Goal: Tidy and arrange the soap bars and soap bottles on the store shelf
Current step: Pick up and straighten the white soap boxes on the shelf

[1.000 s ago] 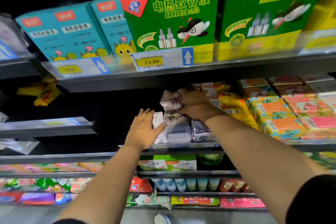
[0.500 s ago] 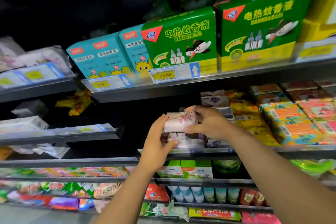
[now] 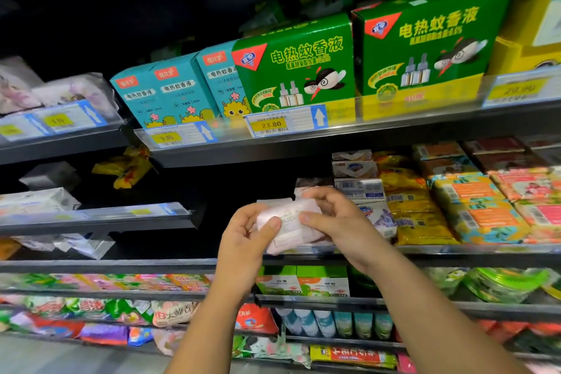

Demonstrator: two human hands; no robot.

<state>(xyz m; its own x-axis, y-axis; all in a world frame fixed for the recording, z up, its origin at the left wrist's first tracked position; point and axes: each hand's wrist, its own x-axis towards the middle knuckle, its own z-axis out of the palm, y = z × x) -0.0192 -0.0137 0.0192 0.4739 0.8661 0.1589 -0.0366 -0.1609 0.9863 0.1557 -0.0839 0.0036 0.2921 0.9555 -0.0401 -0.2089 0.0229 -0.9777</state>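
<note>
Light dim overall; the upper left corner of the shelving is nearly black. Green boxes (image 3: pixel 297 70) on the top shelf (image 3: pixel 394 135) are brightly lit from the front, colours saturated. Soft glare runs along that shelf's clear front strip. Price tag (image 3: pixel 271 124) reading 23.80 is legible; the tag at the right edge (image 3: pixel 519 89) is smeared by blur. Soap pack (image 3: pixel 291 222) is washed out to pale pink-white, print unreadable. The recess behind it lies in deep shadow. Shelf lines bow toward the frame edges, a wide-angle distortion. Packets at the lower left (image 3: pixel 91 313) are blurred.

Green box (image 3: pixel 294 70): 电热蚊香液. Price tag (image 3: pixel 285 123) below: 23.80. Left tag (image 3: pixel 179 137): 9.90.
</note>
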